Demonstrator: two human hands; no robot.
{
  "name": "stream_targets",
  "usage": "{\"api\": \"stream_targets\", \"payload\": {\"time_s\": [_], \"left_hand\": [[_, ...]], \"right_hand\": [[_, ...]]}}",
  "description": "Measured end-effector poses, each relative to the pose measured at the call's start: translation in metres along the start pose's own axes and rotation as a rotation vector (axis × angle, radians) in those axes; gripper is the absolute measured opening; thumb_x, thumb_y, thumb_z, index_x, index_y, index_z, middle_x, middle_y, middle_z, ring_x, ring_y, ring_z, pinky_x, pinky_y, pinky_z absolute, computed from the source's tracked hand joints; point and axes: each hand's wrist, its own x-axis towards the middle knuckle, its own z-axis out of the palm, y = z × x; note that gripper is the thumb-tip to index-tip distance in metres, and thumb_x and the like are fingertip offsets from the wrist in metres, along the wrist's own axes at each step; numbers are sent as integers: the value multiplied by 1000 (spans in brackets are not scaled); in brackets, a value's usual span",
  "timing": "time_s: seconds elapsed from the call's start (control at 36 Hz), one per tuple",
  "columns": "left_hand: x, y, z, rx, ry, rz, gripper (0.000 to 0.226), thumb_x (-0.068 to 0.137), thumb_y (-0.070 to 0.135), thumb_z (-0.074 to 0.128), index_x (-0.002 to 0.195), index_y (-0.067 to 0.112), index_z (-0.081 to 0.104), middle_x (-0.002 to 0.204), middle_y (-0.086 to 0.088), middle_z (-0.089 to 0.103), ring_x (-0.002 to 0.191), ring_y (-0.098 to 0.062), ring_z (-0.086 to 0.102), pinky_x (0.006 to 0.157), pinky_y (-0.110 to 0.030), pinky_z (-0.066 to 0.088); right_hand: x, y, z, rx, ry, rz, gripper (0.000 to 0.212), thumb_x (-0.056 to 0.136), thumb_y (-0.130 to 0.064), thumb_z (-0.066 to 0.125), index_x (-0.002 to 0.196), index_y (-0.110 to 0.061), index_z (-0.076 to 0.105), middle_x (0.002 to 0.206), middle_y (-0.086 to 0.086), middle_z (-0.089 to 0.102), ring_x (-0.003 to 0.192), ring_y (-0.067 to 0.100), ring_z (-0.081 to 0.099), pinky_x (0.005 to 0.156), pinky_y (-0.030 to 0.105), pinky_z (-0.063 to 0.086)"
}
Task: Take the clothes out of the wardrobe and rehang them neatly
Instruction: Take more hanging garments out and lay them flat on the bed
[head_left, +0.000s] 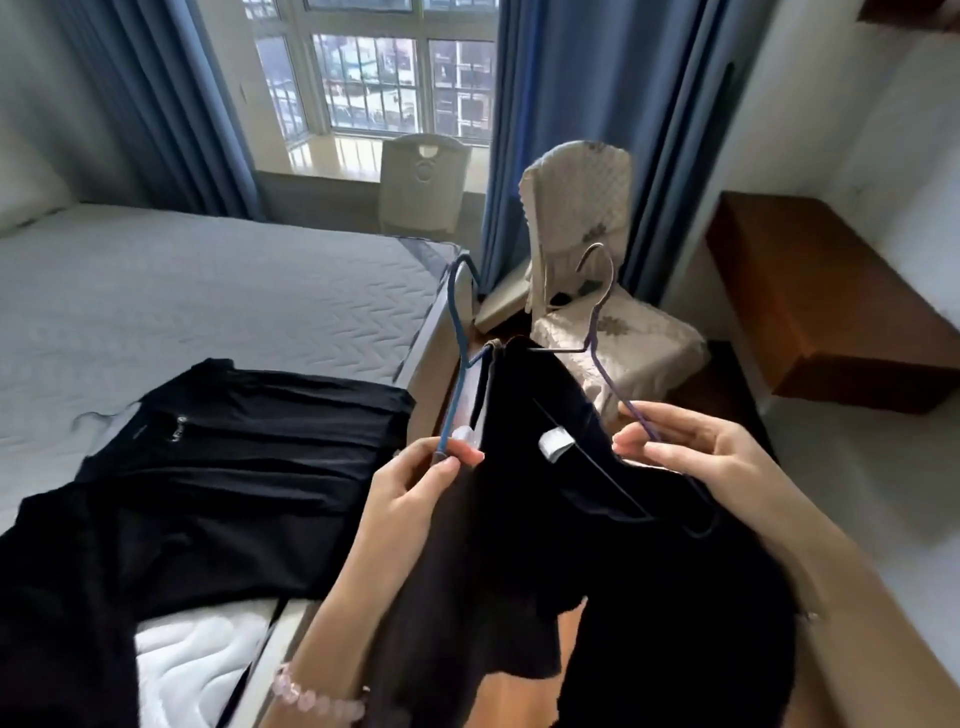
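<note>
Approx. midway: black tops (234, 441) lie on bed (208, 291) lower left, not rehung; left grip (415, 483) pinches blue hanger (457, 332), right grip (691, 457) pinches purple hanger (597, 322), dark garment (519, 467) draped centre frame.

clothes (234, 441) on bed (208, 291) L | chair (576, 208) R | window (374, 78) behind

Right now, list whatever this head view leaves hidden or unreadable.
- Wardrobe: outside the head view altogether.
- Black garment held between left hand and right hand: cut off by the bottom edge; dark folds hide whether it is one piece or two.
- Blue hanger and purple hanger: lower bars buried in the cloth.
- White tag: lettering too small.
- Black clothes on the bed: chest print too small and blurred.
</note>
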Motion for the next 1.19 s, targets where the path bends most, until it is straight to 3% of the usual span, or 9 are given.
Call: {"api": "stream_targets", "payload": {"time_s": [0.19, 0.39, 0.5, 0.56, 0.67, 0.78, 0.97, 1.06, 1.19], "left_hand": [[108, 2, 32, -9, -20, 5, 23, 92, -2, 49, 86, 7, 70, 90, -5, 72, 88, -12, 64, 90, -26, 45], [217, -15, 72, 1, 64, -42, 20, 93, 0, 50, 91, 3, 69, 83, 0, 73, 80, -4, 66, 74, -8, 48], [273, -14, 90, -34, 167, -91, 22, 92, -1, 50, 87, 9, 70, 82, 1, 74, 80, -6, 67, 77, -14, 49], [298, -11, 98, -61, 210, -108, 26, 92, -1, 50, 84, 13, 70, 81, 1, 74, 79, -8, 67, 79, -21, 48], [343, -5, 102, -74, 294, -141, 25, 92, -1, 50, 84, 12, 70, 86, -3, 74, 86, -14, 66, 85, -27, 48], [390, -5, 94, -127, 363, -180, 24, 91, -1, 50, 84, 10, 70, 90, -8, 74, 86, -16, 67, 89, -32, 48], [477, -27, 63, -205, 437, -216, 18, 91, 1, 50, 92, 1, 69, 93, -15, 73, 87, -20, 67, 82, -27, 51], [521, -36, 43, -254, 464, -219, 18, 91, 1, 50, 94, 0, 68, 89, -10, 73, 84, -17, 68, 76, -21, 52], [588, -37, -7, -326, 510, -258, 22, 92, 1, 49, 89, 6, 70, 86, -7, 72, 82, -16, 67, 83, -28, 50]], "right_hand": [[91, 6, -54, -25, 14, -18, 81, 40, -57, 84, 107, -16, 66, 90, 7, 75, 88, 15, 71, 76, 16, 53], [221, 25, -115, -39, -92, 27, 81, 41, -54, 84, 108, -14, 65, 90, 6, 75, 88, 15, 71, 76, 16, 53], [300, 20, -147, -51, -197, 76, 46, 70, -12, 70, 114, -6, 61, 86, 4, 75, 84, 12, 72, 72, 13, 52], [337, 15, -155, -55, -249, 92, 42, 69, -3, 62, 110, -9, 61, 83, 2, 75, 81, 10, 71, 70, 12, 52], [407, 11, -160, -45, -341, 113, 43, 64, -12, 65, 107, -13, 63, 84, 2, 75, 81, 9, 71, 71, 12, 52], [476, 15, -159, -51, -452, 122, 61, 54, -33, 79, 110, -14, 66, 90, 7, 75, 87, 12, 71, 74, 14, 52], [618, 16, -141, -115, -595, 133, 47, 58, -13, 68, 105, -6, 70, 85, 12, 74, 81, 15, 70, 71, 16, 54], [684, 8, -119, -162, -675, 140, 35, 63, -5, 65, 96, -15, 75, 86, 15, 74, 79, 15, 70, 70, 14, 53], [790, -6, -70, -237, -783, 161, 57, 56, -20, 79, 109, -6, 64, 92, 22, 72, 84, 19, 72, 69, 12, 53]]}}
